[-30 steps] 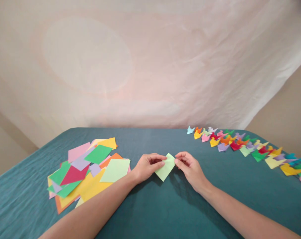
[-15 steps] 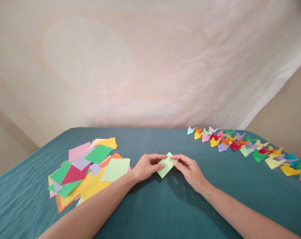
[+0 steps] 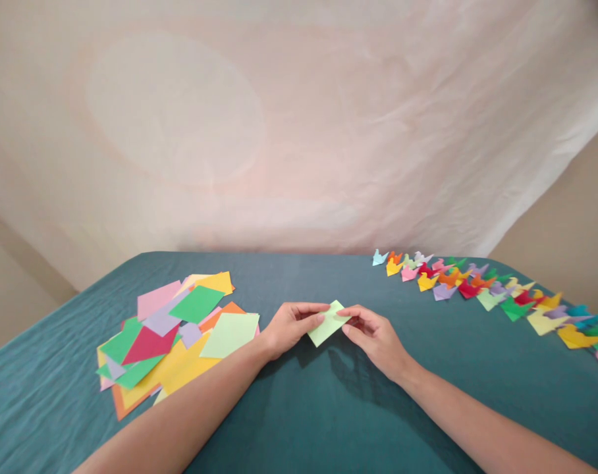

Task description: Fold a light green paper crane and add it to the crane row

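Observation:
A small light green folded paper is held up between my hands, one corner pointing away from me and one toward me. My left hand pinches its left side, thumb on the near face and fingers behind. At the right corner, my right hand has its fingertips closed on the paper, the thumb just below the index finger. Shadows of the hands fall on the cloth beneath. The fold layers cannot be made out clearly.
Loose coloured paper sheets lie overlapping in a pile on the left, partly behind my left forearm. Several folded paper cranes stand in rows along the right side. A dark teal cloth covers the table; a pale sheet hangs behind.
The green paper has tilted and shifted slightly left and up, its near corner swinging left. My left thumb lies a little higher. Both hands keep their hold.

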Demonstrator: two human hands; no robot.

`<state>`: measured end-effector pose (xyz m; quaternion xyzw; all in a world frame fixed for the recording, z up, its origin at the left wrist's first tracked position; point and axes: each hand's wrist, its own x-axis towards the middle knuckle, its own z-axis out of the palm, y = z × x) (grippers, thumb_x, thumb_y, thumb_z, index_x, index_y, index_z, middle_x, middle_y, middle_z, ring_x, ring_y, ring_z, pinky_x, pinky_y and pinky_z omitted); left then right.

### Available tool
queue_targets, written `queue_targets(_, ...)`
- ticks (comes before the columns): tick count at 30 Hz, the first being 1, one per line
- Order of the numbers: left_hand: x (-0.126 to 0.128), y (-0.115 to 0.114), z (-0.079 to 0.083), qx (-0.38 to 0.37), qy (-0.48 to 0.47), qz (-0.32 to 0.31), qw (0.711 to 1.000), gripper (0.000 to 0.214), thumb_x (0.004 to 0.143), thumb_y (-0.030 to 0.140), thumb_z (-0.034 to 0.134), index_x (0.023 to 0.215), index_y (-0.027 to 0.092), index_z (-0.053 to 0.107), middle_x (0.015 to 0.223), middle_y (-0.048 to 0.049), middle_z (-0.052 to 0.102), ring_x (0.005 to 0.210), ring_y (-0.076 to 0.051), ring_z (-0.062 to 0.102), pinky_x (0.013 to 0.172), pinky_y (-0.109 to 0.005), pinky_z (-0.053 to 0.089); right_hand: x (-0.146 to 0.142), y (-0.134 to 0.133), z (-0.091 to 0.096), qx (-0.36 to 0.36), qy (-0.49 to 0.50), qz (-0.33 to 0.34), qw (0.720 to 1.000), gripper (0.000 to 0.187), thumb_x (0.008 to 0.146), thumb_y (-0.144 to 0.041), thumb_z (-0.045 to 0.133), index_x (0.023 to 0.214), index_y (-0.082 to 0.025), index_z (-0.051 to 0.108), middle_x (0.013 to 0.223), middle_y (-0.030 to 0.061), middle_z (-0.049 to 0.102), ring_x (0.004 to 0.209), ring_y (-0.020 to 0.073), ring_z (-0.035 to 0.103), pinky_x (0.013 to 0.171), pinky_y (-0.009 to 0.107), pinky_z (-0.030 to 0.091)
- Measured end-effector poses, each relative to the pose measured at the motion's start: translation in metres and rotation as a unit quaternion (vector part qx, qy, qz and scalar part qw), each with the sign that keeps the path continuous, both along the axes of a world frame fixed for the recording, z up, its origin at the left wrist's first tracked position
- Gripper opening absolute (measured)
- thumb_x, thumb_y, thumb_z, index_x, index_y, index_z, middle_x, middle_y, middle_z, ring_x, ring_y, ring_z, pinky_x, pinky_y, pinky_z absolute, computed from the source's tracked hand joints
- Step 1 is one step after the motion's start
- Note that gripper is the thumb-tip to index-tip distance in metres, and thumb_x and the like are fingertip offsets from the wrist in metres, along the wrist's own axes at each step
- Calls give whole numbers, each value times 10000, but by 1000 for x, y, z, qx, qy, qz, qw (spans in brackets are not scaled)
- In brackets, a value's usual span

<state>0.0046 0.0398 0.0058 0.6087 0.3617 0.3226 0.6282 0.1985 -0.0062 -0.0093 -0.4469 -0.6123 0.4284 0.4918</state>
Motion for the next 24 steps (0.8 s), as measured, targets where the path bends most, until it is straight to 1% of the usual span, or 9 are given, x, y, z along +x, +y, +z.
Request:
queue_targets(7, -1, 0, 0, -5, -8, -5, 1000, 429, 733, 388, 673, 1093, 158, 644, 1004, -67, 682, 837, -187, 621, 776, -278, 453, -1, -1, 2, -2, -5, -1, 1000, 185, 774, -309, 587, 931, -214, 614, 829, 17, 577, 682, 151, 514, 630, 260, 423)
queue_targets(11, -2, 1, -1, -3, -10, -4, 1000, 411, 736, 381, 672, 1081, 158, 651, 984, -64, 687, 805, -177, 620, 748, -270, 454, -1, -2, 3, 2, -3, 11, 1000, 185, 786, -312, 580, 940, -215, 609, 821, 14, 553, 680, 144, 502, 629, 257, 418)
queue_targets(18, -3, 3, -4, -10, -23, -11, 1000, 403, 756, 378, 657, 1095, 160, 644, 1002, -68, 683, 802, -168, 616, 752, -262, 448, -1, -2, 4, 23, -22, 27, 999, 224, 771, -286, 602, 987, -224, 604, 887, 15, 537, 687, 134, 513, 619, 248, 425)
queue_targets(24, -2, 3, -3, -11, -25, -27, 999, 419, 743, 371, 672, 1102, 157, 639, 1018, -68, 675, 818, -169, 610, 753, -256, 441, 0, -1, 1, 43, -38, 29, 998, 147, 789, -265, 589, 922, -217, 628, 938, 30, 540, 697, 129, 524, 627, 253, 432)
